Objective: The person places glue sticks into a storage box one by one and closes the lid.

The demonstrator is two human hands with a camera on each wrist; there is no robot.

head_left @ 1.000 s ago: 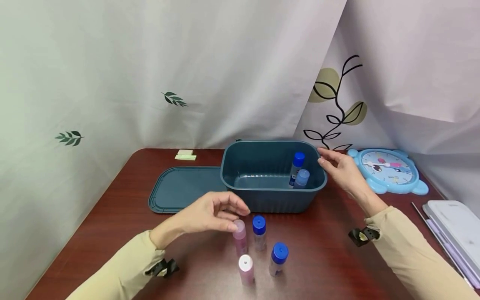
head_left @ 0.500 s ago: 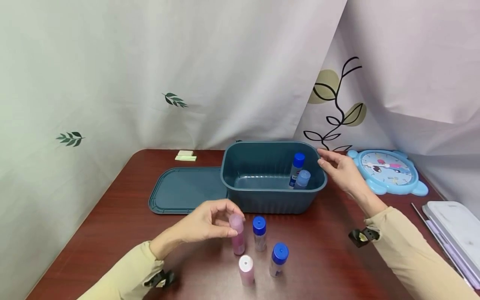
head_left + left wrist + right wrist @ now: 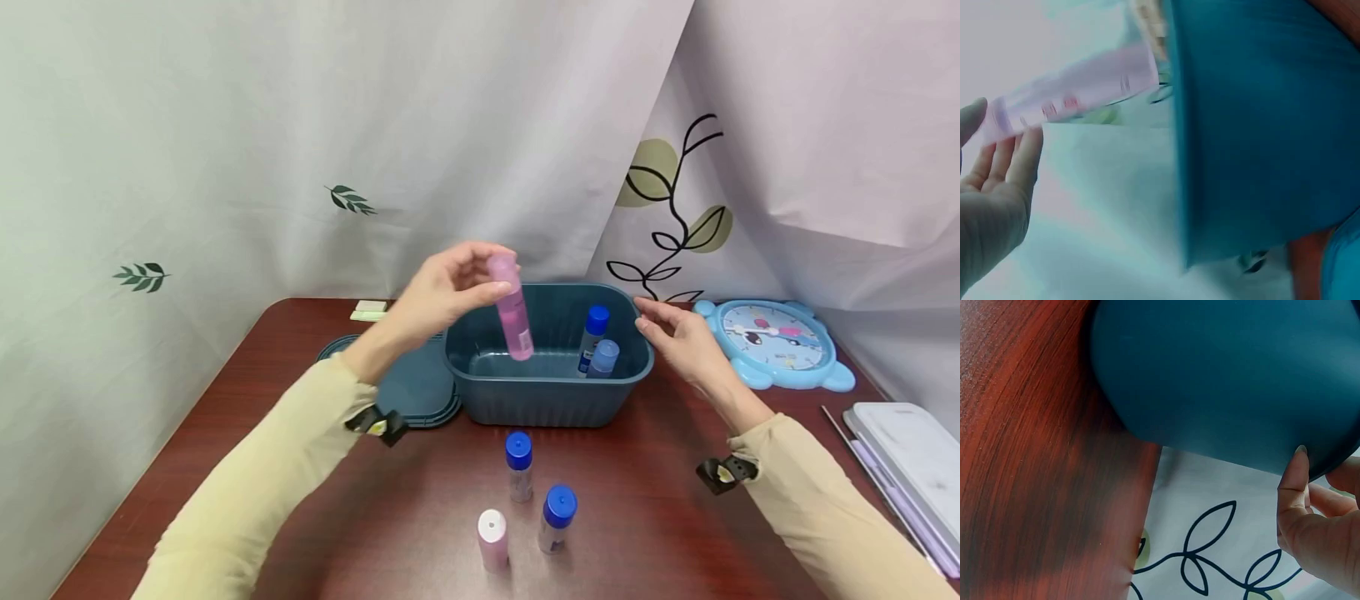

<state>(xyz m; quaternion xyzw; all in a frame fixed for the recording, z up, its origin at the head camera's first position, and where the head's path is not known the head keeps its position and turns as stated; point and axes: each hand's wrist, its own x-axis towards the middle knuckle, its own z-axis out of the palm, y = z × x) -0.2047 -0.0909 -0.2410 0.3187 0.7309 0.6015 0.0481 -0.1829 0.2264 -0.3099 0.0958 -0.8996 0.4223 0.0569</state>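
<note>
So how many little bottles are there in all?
6: a pink bottle in the left hand; a pale-capped bottle and two blue-capped bottles on the table; two more bottles in the bin, whose front wall could hide others.

Pink-capped tube [image 3: 514, 317] now off the table [image 3: 405, 517], aslant above the bin [image 3: 540, 404]

"So where's the head camera looking from?"

"Above the arms [image 3: 247, 467], facing forward and down, far enough back to catch left hand [image 3: 446, 292], right hand [image 3: 682, 342] and bin [image 3: 551, 404] together."

"And the wrist ones?"

"Much nearer, both views turned sideways. The left faces a pink tube [image 3: 1075, 90] and the bin; the right, the bin's wall and table [image 3: 1035, 456]. All three share the bin."
</note>
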